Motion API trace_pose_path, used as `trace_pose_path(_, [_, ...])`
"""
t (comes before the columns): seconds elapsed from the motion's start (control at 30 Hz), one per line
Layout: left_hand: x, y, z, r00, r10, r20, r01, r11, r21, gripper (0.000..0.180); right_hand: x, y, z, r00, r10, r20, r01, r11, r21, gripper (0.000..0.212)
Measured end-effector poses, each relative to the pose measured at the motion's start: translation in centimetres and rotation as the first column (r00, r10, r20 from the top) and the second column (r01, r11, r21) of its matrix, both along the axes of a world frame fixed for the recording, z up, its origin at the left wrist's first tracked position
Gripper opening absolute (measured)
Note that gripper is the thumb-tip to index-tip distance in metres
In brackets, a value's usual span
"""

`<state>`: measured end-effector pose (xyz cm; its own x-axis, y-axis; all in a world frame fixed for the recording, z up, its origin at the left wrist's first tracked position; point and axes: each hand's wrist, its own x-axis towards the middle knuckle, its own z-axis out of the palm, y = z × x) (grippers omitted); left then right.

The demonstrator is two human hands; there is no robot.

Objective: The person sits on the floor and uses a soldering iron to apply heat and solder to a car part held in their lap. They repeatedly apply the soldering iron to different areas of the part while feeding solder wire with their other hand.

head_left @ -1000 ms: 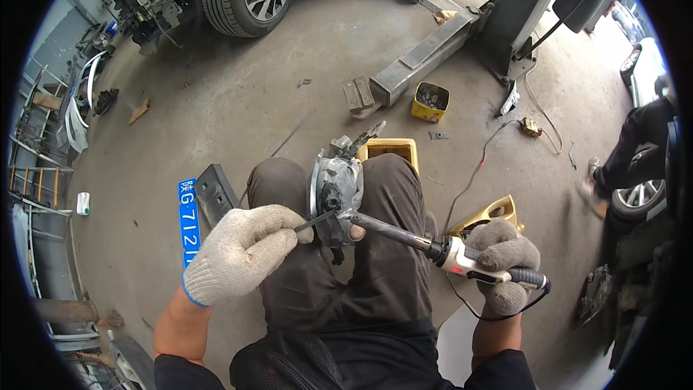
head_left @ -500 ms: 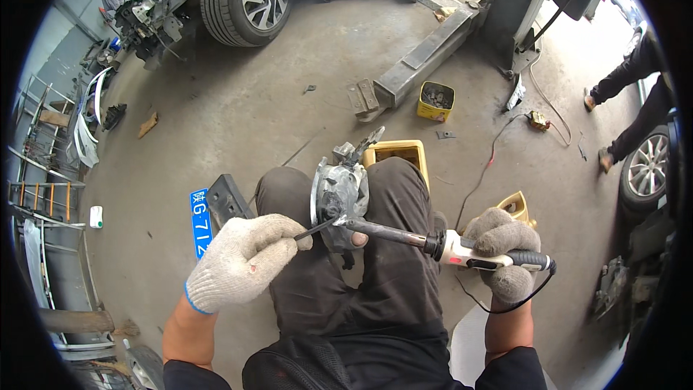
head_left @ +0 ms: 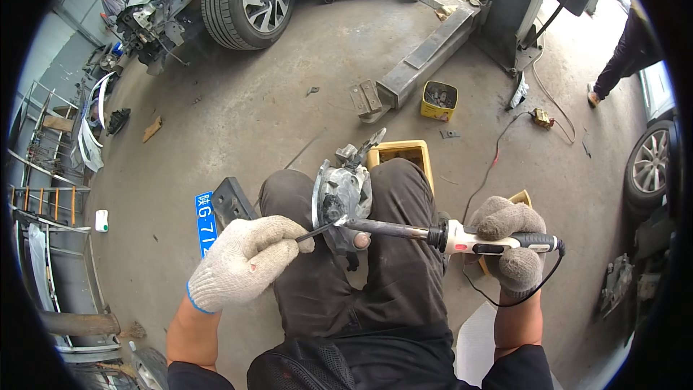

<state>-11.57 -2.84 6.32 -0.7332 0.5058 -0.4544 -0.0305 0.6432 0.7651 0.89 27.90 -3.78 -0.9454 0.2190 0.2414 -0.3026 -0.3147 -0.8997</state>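
A dusty grey and black car lamp unit [head_left: 341,191] rests between my knees, its bracket sticking up at the far end. My left hand [head_left: 245,256], in a knitted work glove, pinches a thin black plastic rod [head_left: 317,231]. The rod's tip meets the lamp's near edge. In my gloved right hand [head_left: 514,240] is a hot-air welding gun [head_left: 462,238] with a white and black handle and a long metal tube. The tube's nozzle is at the rod tip, on the same edge; whether it touches is too small to tell. A black cord hangs from its handle.
A yellow container [head_left: 404,150] stands just beyond my knees, and a yellow tub of small metal parts [head_left: 439,101] farther off. A lift arm [head_left: 426,65] reaches in from the lift post. A blue plate [head_left: 206,222] lies left. At far right a person [head_left: 624,58] stands near a wheel [head_left: 650,166].
The view has shifted slightly. The gun's handle has risen a little, levelling the tube, while the nozzle and rod stay at the lamp's edge. The person at right has moved farther away.
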Motion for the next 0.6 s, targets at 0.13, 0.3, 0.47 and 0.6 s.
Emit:
trace_pose_path(0.13, [-0.01,-0.13,-0.34,1.000,0.011,0.003,-0.011,1.000,0.015,0.019,0.15,-0.23,0.08,0.998,-0.051,0.045,0.051,0.999,0.001,0.047])
trace_pose_path(0.3, [-0.02,-0.07,-0.02,0.987,0.082,0.135,-0.089,0.995,0.046,0.020,-0.07,-0.39,0.22,0.993,-0.114,0.024,0.112,0.990,0.087,0.048])
trace_pose_path(0.47, [-0.06,-0.22,-0.24,0.977,0.105,0.188,-0.120,0.990,0.075,0.020,-0.17,-0.58,0.34,0.993,-0.117,0.016,0.115,0.990,0.077,0.047])
trace_pose_path(0.6, [-0.04,-0.07,0.00,0.988,0.079,0.135,-0.086,0.995,0.046,0.019,-0.26,-0.54,0.06,0.993,-0.116,0.023,0.114,0.991,0.078,0.047])
